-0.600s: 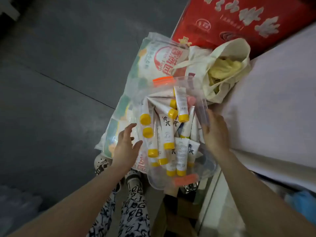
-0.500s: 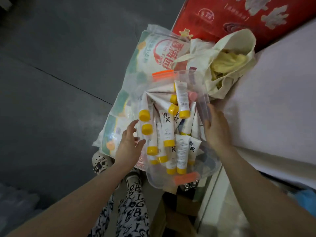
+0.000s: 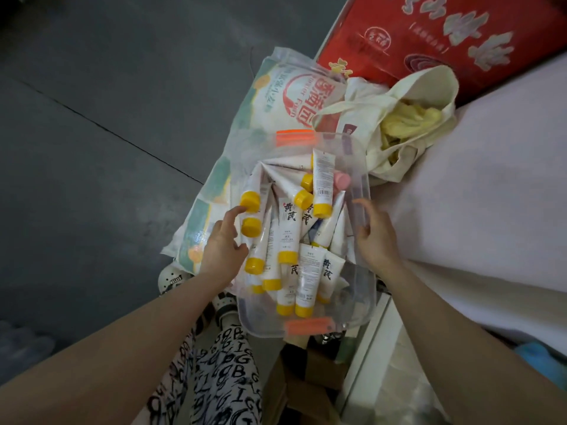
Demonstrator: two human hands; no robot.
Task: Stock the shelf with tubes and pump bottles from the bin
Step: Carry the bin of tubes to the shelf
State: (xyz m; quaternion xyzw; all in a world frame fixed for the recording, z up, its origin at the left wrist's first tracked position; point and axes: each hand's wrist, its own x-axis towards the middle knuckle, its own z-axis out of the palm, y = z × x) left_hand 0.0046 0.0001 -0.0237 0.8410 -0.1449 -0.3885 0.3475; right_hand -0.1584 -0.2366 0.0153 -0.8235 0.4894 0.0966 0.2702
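The left hand point(image 3: 222, 243) sits at the left side of the bin point(image 3: 369, 302), fingers straight and slightly apart, holding nothing. Its forefinger reaches to the edge of a yellow cap point(image 3: 251, 201); whether it touches cannot be told. The thumb points right toward the heap of tubes point(image 3: 288, 228).

The right hand point(image 3: 376, 237) is over the bin's right rim with the fingers loosely bent and spread, gripping nothing. They are a little blurred, so contact with the rim is unclear.

Between the hands, the clear plastic bin holds a jumble of white tubes with yellow caps, most lying lengthwise with caps toward the near end, a few crossed at the far end. One pink cap point(image 3: 342, 180) shows near the far right corner. An orange latch point(image 3: 294, 137) is on the far rim and another orange latch point(image 3: 308, 326) on the near rim.

Beyond the bin lie a printed sack point(image 3: 285, 93) on the left and a cream cloth bag point(image 3: 426, 84) with yellow material inside on the right. A red carton point(image 3: 445, 41) stands farther off. A white surface point(image 3: 475, 194) runs along the right and grey floor point(image 3: 92, 118) lies to the left. Letter-printed trousers point(image 3: 221, 378) show at the near edge.
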